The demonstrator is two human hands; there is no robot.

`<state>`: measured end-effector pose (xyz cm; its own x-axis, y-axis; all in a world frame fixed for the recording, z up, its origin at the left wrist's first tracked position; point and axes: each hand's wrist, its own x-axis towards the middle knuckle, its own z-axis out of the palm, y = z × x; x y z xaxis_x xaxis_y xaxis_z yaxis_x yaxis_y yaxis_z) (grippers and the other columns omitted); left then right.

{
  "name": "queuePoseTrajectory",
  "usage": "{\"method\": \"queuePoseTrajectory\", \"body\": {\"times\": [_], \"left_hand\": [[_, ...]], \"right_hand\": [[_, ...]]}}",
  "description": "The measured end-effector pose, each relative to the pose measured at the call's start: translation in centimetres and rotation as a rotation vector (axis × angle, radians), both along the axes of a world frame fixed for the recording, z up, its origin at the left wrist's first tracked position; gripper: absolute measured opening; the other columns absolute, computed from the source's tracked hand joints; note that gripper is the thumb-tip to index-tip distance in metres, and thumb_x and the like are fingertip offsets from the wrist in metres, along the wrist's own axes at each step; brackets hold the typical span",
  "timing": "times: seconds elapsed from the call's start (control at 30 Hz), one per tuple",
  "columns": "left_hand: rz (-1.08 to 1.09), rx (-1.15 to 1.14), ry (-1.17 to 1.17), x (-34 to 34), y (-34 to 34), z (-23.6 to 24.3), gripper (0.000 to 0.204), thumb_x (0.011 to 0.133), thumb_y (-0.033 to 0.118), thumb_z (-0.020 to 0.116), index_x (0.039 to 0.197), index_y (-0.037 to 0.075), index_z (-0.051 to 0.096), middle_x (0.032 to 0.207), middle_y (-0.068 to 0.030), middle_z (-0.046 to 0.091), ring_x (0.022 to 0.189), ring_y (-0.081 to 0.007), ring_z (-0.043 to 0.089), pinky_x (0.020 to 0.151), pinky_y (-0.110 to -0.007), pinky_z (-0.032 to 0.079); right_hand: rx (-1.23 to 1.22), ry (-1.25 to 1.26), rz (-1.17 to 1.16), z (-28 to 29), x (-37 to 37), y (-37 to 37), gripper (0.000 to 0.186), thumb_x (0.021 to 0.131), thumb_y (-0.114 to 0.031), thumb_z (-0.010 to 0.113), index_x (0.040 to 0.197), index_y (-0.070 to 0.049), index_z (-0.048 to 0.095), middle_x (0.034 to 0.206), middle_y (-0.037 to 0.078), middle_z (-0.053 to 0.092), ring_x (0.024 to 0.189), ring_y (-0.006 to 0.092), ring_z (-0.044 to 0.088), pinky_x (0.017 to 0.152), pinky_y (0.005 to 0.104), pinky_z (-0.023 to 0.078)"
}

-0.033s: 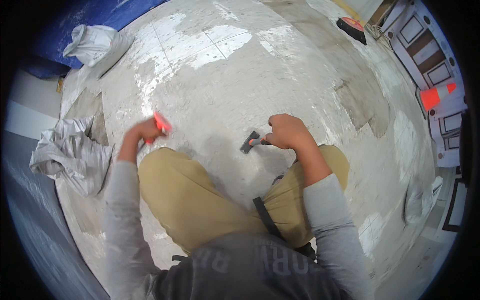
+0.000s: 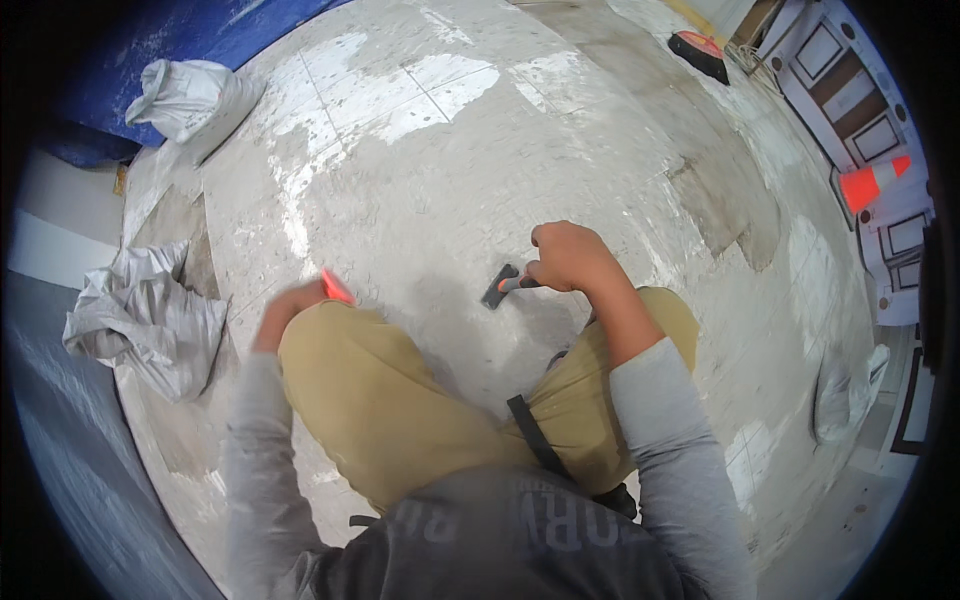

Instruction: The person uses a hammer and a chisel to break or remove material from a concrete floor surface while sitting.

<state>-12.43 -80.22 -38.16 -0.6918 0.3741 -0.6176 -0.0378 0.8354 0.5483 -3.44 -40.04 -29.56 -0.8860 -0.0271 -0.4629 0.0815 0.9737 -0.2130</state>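
My right hand (image 2: pixel 574 258) is closed round the grey and orange handle of a hammer-like tool (image 2: pixel 499 287). Its dark, block-shaped head is held low over the grey floor, between and ahead of my knees. Whether the head touches the floor I cannot tell. My left hand (image 2: pixel 306 296), partly hidden behind my left knee, is closed on a bright orange-red tool (image 2: pixel 337 288). Only a short part of that tool shows, so its kind is unclear. Under both hands the floor (image 2: pixel 430 220) is rough, with pale scraped patches and tile lines.
At the far left stands a white sack (image 2: pixel 195 105) by a blue sheet (image 2: pixel 180 40). A crumpled sack (image 2: pixel 155 320) lies nearer on the left. To the right are an orange and white cone (image 2: pixel 873 184), a black-bristled broom head (image 2: pixel 699 58) and another pale sack (image 2: pixel 832 395).
My left hand has come nearer to me and a little right, behind the left knee, with the orange-red tool. My right hand and its tool have hardly moved.
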Motion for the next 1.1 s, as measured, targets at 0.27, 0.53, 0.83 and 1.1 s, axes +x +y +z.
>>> {"method": "queuePoseTrajectory", "body": {"times": [0.27,0.53,0.83,1.1], "left_hand": [[-0.020,0.066,-0.157,7.8,0.1,-5.8,0.023,0.072,0.024,0.073,0.078,0.004,0.063,0.078,-0.0062,0.064,0.074,-0.0141,0.061,0.064,-0.034,0.049],[-0.103,0.011,-0.124,4.7,3.8,-4.5,0.022,0.073,0.023,0.073,0.080,0.005,0.064,0.078,-0.0062,0.064,0.074,-0.0141,0.060,0.064,-0.034,0.049],[-0.175,-0.066,-0.114,4.1,5.7,-2.9,0.021,0.073,0.022,0.072,0.082,0.005,0.064,0.078,-0.0061,0.064,0.073,-0.0140,0.059,0.064,-0.034,0.049],[-0.249,-0.066,-0.133,3.4,6.7,-3.8,0.020,0.074,0.021,0.072,0.084,0.005,0.065,0.078,-0.0061,0.064,0.072,-0.0140,0.059,0.064,-0.034,0.049]], "right_hand": [[-0.044,0.024,0.112,1.5,-0.9,-1.5,0.024,0.068,-0.006,0.060,0.090,0.000,0.069,0.097,0.020,0.068,0.092,0.0329,0.066,0.076,0.0404,0.054],[-0.070,0.077,0.205,-1.0,-1.2,-2.6,0.020,0.066,-0.007,0.061,0.083,-0.001,0.069,0.092,0.018,0.069,0.086,0.0332,0.067,0.069,0.0417,0.054],[-0.075,0.070,0.270,-1.9,-1.1,-3.4,0.028,0.058,0.000,0.060,0.084,-0.005,0.070,0.088,0.013,0.070,0.081,0.0284,0.068,0.062,0.0382,0.053],[-0.056,0.067,0.303,-3.1,-1.9,-3.4,0.029,0.062,-0.003,0.063,0.089,-0.006,0.072,0.092,0.016,0.069,0.081,0.0309,0.068,0.065,0.0394,0.053]]}}
